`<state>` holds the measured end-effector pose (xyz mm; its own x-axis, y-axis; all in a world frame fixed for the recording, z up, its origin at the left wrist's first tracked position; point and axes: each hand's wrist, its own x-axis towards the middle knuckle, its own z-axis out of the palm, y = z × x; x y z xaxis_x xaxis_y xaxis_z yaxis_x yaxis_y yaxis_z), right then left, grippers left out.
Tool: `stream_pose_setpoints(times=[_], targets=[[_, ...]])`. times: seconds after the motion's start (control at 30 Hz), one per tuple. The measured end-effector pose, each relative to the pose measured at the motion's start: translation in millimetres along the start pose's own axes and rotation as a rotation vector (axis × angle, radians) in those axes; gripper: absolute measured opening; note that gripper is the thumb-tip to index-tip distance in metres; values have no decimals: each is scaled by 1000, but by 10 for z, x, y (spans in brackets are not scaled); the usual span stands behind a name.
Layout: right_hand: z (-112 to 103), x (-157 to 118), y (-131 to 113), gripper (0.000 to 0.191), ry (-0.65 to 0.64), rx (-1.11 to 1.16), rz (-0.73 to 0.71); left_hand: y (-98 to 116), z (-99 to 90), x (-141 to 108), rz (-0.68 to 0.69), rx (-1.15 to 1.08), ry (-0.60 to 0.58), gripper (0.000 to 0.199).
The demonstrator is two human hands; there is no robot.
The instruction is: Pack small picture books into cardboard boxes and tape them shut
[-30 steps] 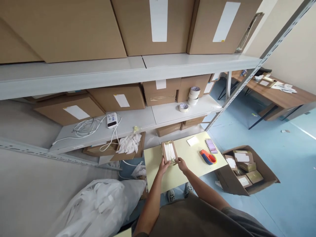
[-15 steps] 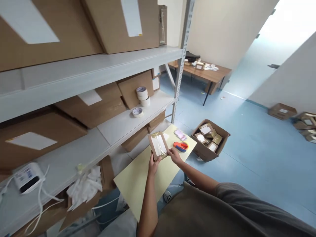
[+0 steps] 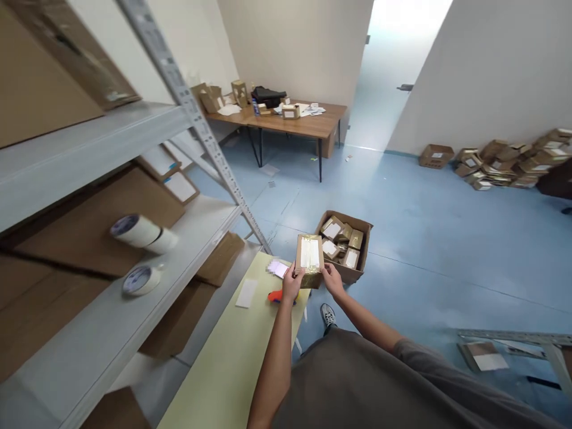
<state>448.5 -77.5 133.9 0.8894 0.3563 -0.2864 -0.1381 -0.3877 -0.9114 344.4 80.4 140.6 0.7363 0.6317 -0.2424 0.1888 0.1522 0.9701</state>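
Between my two hands is a small cardboard box (image 3: 309,255) with a white label and shiny tape across it. My left hand (image 3: 292,285) grips its left near corner, and my right hand (image 3: 333,281) closes on the right near corner. Just beyond, on the floor, stands an open carton (image 3: 365,253) holding several small taped boxes. Under my left wrist, an orange and blue tape dispenser (image 3: 275,296) lies partly hidden on the pale yellow board (image 3: 223,351). A phone-like, partly pixelated thing (image 3: 279,269) and a white slip (image 3: 246,294) lie there too.
On the left, a metal shelf (image 3: 192,235) carries large cartons and rolls of tape (image 3: 141,280). A wooden table (image 3: 313,122) stands at the back. Piled small boxes (image 3: 504,161) line the right wall. A metal frame (image 3: 513,338) is at lower right.
My view has swung to the right. Both hands have carried the small box off the board's middle, rightward to the near side of the open carton.
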Motion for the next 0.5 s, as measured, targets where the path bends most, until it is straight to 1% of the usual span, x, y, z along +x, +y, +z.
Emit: stream_pose_setpoints(times=[0.1, 0.2, 0.3, 0.4, 0.47, 0.5], targets=[[-412, 386, 116, 43, 67, -38, 80, 54, 547, 391, -37, 47, -105, 77], [-812, 761, 231, 41, 140, -76, 168, 61, 1109, 748, -71, 89, -195, 72], [-1214, 1178, 262, 45, 212, -43, 216, 129, 1704, 1128, -77, 123, -272, 69], [-1658, 1654, 205, 62, 328, 22, 216, 349, 2265, 1554, -58, 95, -333, 76], [-1959, 1942, 166, 75, 415, 62, 269, 539, 2536, 1818, -9, 74, -331, 78], [-2094, 2058, 159, 79, 449, 80, 303, 622, 2623, 1926, 29, 67, -328, 77]])
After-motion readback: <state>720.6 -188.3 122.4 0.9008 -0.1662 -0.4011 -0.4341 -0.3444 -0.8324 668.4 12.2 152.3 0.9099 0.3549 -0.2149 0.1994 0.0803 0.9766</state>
